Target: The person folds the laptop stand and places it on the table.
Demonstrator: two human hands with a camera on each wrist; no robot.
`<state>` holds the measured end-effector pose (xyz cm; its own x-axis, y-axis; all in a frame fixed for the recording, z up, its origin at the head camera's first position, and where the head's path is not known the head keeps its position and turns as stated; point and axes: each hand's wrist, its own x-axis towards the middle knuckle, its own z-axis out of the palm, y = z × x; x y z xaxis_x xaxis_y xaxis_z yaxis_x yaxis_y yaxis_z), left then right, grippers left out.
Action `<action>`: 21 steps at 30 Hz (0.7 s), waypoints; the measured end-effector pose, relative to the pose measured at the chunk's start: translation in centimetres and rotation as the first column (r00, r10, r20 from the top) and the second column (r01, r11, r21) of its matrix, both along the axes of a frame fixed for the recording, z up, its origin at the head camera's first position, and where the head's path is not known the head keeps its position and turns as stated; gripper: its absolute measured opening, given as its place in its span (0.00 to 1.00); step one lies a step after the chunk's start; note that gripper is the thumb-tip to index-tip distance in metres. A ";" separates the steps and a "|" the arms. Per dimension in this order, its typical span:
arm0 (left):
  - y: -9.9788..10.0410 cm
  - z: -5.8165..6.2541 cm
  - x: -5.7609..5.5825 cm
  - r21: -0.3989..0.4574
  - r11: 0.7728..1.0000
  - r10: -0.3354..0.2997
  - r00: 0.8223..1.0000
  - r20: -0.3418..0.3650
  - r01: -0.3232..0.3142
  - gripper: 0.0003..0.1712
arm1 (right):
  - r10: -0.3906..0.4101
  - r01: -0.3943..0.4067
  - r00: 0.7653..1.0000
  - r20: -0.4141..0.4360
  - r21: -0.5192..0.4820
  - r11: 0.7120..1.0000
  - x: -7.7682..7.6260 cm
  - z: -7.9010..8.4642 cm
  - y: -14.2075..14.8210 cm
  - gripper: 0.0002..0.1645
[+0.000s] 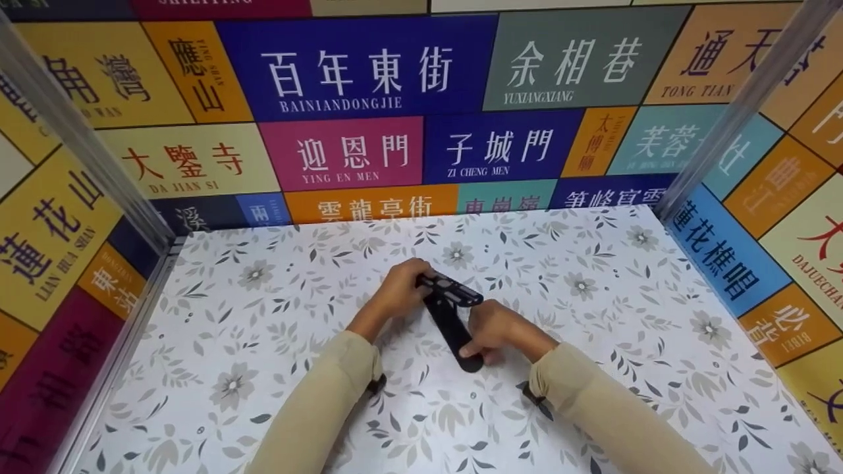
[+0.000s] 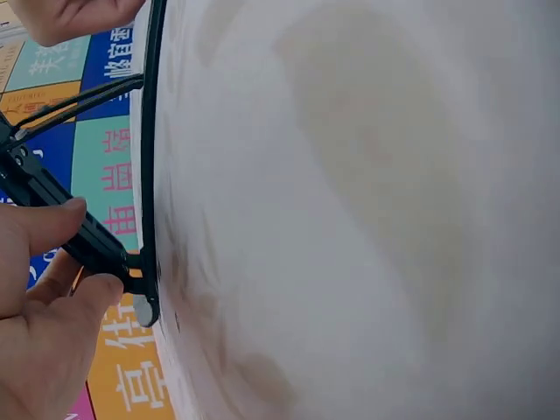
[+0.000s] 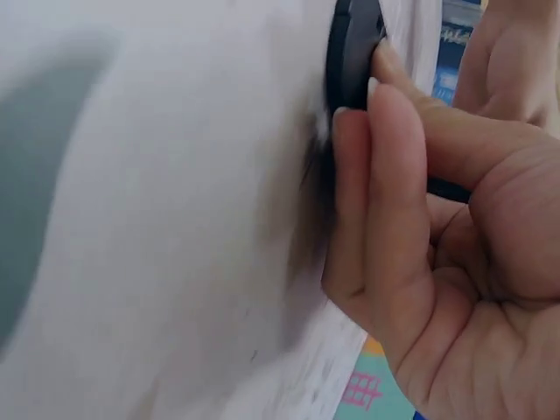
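A black folding stand [image 1: 448, 327] is held between both hands over the patterned surface. It has a long flat bar with a rounded end and a hinged arm [image 1: 454, 289] with grey patches, raised at an angle. In the left wrist view, a thin double strut [image 2: 83, 102] joins the bar to the arm. My left hand [image 1: 400, 288] pinches the arm near its hinge between thumb and fingers. My right hand [image 1: 494, 329] grips the bar's near rounded end, thumb on top. The right wrist view shows its fingertips on the black edge, the rest hidden behind them.
A white tabletop [image 1: 230, 316] with grey leaves and flowers lies under the hands. Colourful panels [image 1: 355, 72] with Chinese lettering stand behind it and at both sides. Metal posts [image 1: 731, 118] rise at the back corners. Dark bands [image 1: 537, 400] show at the sleeve cuffs.
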<state>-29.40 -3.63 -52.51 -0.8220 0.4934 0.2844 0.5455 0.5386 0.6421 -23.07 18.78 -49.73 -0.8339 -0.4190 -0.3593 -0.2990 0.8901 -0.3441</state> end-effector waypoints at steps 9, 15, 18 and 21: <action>0.8 -0.1 -0.7 0.047 0.997 -0.065 0.997 0.043 0.063 0.12 | -0.260 0.314 0.936 0.237 -0.232 0.921 2.0 -0.3 -1.9 0.21; 1.3 -0.3 -0.9 0.117 0.990 -0.091 0.993 0.078 0.082 0.12 | -0.265 0.315 0.940 0.214 -0.245 0.917 2.7 -0.7 -2.4 0.21; 1.4 -0.4 -0.9 0.136 0.987 -0.092 0.992 0.083 0.081 0.12 | -0.243 0.276 0.957 0.157 -0.239 0.931 2.9 -0.8 -2.5 0.21; 1.6 -0.5 -0.9 0.154 0.985 -0.086 0.993 0.082 0.073 0.13 | -0.235 0.257 0.965 0.115 -0.242 0.936 3.1 -0.9 -2.5 0.22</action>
